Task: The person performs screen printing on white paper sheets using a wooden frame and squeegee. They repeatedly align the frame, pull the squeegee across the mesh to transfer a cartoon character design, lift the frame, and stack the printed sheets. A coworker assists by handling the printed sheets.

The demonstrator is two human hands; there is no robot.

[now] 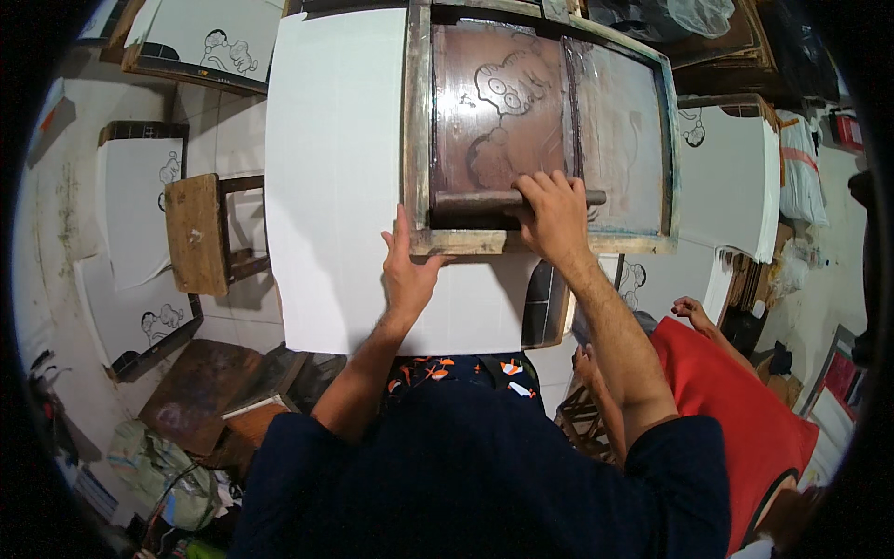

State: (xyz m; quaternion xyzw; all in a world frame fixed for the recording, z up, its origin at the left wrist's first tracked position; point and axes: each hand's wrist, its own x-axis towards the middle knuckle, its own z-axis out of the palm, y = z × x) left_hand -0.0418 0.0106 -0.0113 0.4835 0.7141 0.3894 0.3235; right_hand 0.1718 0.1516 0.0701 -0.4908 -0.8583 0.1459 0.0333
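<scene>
A wooden-framed printing screen (419, 140) lies over a stack of white sheets (335, 177). Its reddish-brown mesh (466, 121) carries the outline of a cartoon figure. My right hand (555, 212) is wrapped round a dark squeegee (470, 199), which lies crosswise near the mesh's near end. Fingers stretched and thumb spread, my left hand (408, 275) rests at the screen's near left corner, appearing to touch the frame. What lies under the squeegee's edge is hidden.
A wooden stool (197, 235) stands to the left. Boards with printed sheets (140, 214) line both sides. A co-worker in a red top (722, 401) is close by at lower right, with a hand (691, 312) near another printed sheet (666, 279). Plastic bags lie around.
</scene>
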